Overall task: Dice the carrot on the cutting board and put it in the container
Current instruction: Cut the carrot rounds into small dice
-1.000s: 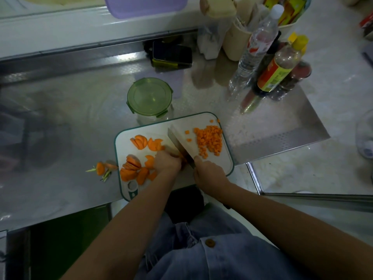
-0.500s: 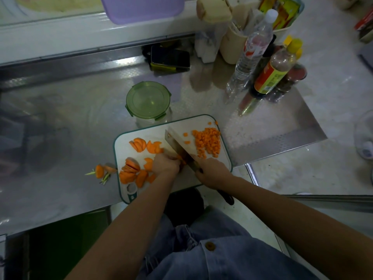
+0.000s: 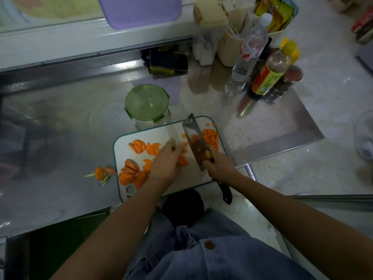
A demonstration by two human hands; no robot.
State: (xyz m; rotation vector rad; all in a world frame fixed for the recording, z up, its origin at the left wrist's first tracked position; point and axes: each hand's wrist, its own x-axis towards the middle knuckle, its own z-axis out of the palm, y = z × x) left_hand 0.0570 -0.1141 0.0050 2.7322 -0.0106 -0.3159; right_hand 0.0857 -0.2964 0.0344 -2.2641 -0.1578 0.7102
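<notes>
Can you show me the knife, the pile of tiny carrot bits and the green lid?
knife (image 3: 192,136): head view, middle of the blade.
pile of tiny carrot bits (image 3: 211,136): head view, middle of the pile.
green lid (image 3: 147,102): head view, centre of its top.

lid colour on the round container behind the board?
Translucent green lid, on the clear container; the head view shows it best.

Cutting board (image 3: 121,150) recorded white, edged in green; carrot slices (image 3: 137,146) and diced carrot (image 3: 211,136) bright orange; trimmed carrot ends (image 3: 100,173) orange with green stalks; container lid (image 3: 146,102) translucent green; knife (image 3: 195,138) grey-bladed, yellow-dotted, black-handled; worktop (image 3: 60,122) dull silver, dimpled at right; bottle (image 3: 270,77) yellow-capped, red-and-yellow labelled; denim garment (image 3: 232,259) faded blue, brown-buttoned.
</notes>
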